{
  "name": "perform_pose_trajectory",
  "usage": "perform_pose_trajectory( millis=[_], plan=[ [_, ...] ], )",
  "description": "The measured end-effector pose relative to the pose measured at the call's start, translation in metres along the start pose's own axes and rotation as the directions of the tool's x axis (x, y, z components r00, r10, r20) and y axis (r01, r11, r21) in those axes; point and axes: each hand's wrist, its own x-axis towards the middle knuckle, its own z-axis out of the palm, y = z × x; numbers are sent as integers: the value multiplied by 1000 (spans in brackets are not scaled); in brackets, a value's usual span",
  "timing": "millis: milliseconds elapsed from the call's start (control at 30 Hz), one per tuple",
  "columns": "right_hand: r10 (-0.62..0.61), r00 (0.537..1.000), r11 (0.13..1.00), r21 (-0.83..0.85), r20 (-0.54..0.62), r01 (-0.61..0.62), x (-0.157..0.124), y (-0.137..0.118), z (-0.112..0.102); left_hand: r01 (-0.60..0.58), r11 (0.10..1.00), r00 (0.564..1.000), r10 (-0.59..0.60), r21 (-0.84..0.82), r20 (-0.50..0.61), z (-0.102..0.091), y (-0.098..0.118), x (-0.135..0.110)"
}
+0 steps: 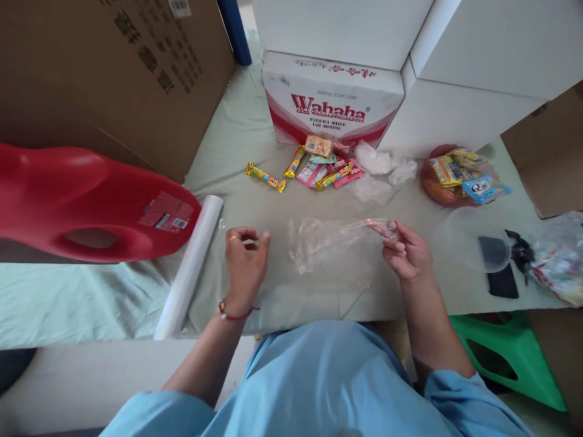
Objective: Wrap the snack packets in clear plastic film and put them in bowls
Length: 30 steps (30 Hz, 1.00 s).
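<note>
My right hand (pixel 410 252) pinches a corner of a thin clear plastic bag (pixel 314 243) between thumb and fingers. A small pinkish piece (pixel 381 227) shows at that corner; I cannot make out what it is. The rest of the bag trails left, low over the cloth. To the left, my left hand (pixel 246 258) is held above the table with fingers curved and the thumb apart, and nothing shows in it. Beyond both hands lies a loose pile of snacks, with a yellow snack stick (pixel 265 177) apart from it and a packet of pale food (pixel 319 145) on top.
A white plastic roll (pixel 190 267) and a red jug (pixel 100 206) are at left. Crumpled clear bags (pixel 373 159) lie beside the snacks, before a Wahaha carton (pixel 332 97). At right are a red bowl (pixel 430 182) of snacks, a clear round lid (pixel 464 233) and a black phone (pixel 503 282).
</note>
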Motion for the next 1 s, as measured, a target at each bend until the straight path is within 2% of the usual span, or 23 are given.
perform_pose_trajectory(
  millis=[33,100,133,167,233,300,367,400,433,467,500,567,600,633,700,800,833,867,933,967,1000],
  plan=[
    [17,1000,1000,3,11,-18,7,0,9,-156,987,987,157,49,-20,2,8,-13],
    [43,998,999,-7,48,-43,20,1,27,-429,900,903,423,81,80,15,25,-36],
    [46,997,999,-19,66,-45,26,3,35,-503,857,862,487,110,144,26,33,-44],
    [42,996,999,-34,79,-39,31,4,42,-535,829,841,506,162,189,38,39,-48],
    [-1,996,997,-82,86,8,38,9,50,-474,834,873,404,280,274,60,45,-45],
    [-89,994,979,-178,69,100,38,19,51,-316,888,923,206,334,325,73,45,-31],
    [-189,980,912,-359,62,199,33,36,45,-114,958,940,19,262,342,76,42,-16],
    [-239,967,841,-480,82,249,29,48,40,7,985,929,-70,172,362,74,41,-10],
    [-282,950,733,-609,134,303,24,60,35,143,988,901,-156,62,405,71,41,-5],
    [-307,925,581,-726,222,367,20,73,29,289,956,851,-235,-45,469,66,40,-1],
    [-304,892,395,-808,335,438,15,84,23,429,895,785,-300,-125,542,61,39,1],
    [-206,814,15,-830,543,557,8,100,9,619,760,668,-377,-198,641,48,37,5],
    [-141,784,-128,-797,604,591,6,103,1,662,720,642,-402,-209,653,41,35,7],
    [-89,767,-227,-762,636,606,4,103,-8,683,699,636,-428,-210,643,33,31,10],
    [-39,756,-325,-723,654,609,3,92,-27,696,690,643,-477,-197,599,17,21,17],
    [-31,741,-357,-700,671,619,2,59,-53,707,693,636,-536,-141,556,-6,3,24],
    [-38,734,-354,-696,678,624,2,46,-59,686,719,655,-540,-116,528,-11,-2,25],
    [-52,730,-347,-698,681,627,1,35,-63,638,765,700,-530,-86,479,-16,-6,24],
    [-104,728,-325,-715,677,619,0,18,-64,454,891,847,-430,-4,312,-23,-7,20],
    [-138,728,-315,-726,672,611,1,14,-61,328,944,918,-330,45,219,-24,-3,18],
    [-170,725,-309,-735,668,604,1,15,-56,196,976,968,-208,90,140,-24,3,15]
  ],
)
